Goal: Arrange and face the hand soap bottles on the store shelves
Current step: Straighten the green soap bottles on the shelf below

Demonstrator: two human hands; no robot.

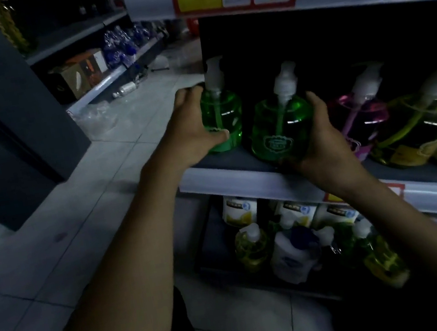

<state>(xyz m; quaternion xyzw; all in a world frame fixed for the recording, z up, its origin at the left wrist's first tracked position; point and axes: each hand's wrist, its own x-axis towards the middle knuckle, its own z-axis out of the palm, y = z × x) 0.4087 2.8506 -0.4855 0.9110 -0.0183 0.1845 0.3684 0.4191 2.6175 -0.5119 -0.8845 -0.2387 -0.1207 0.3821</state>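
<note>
A: Where do the soap bottles sit relative to the hands?

B: Each hand has one. The left hand [193, 130] grips the left green bottle [222, 119] from its left side, thumb across the front and fingers curled round behind. The right hand [320, 137] wraps the right green bottle [278, 128] from its right side and under the base.

A: Long axis?

B: Both stand upright, pumps up. The two bottles are just beside each other, with a dark gap between them.

A: Depth on the shelf [232, 184]?

B: That is the relation the next move turns on. The left bottle stands farther back, at the shelf's left end. The right one is nearer, its base over the front lip. Whether it rests there or is lifted cannot be told.

A: Facing?

B: The right bottle's embossed emblem looks out toward the aisle. The left bottle's front is partly covered by the thumb, and its pump is blurred, so its direction is unclear.

A: Neighbours?

B: A pink bottle [360, 117] is close to the right hand's knuckles. Beyond it a yellow bottle [415, 130] leans over. Judgement: the left bottle likely needs drawing forward to line up.
</note>
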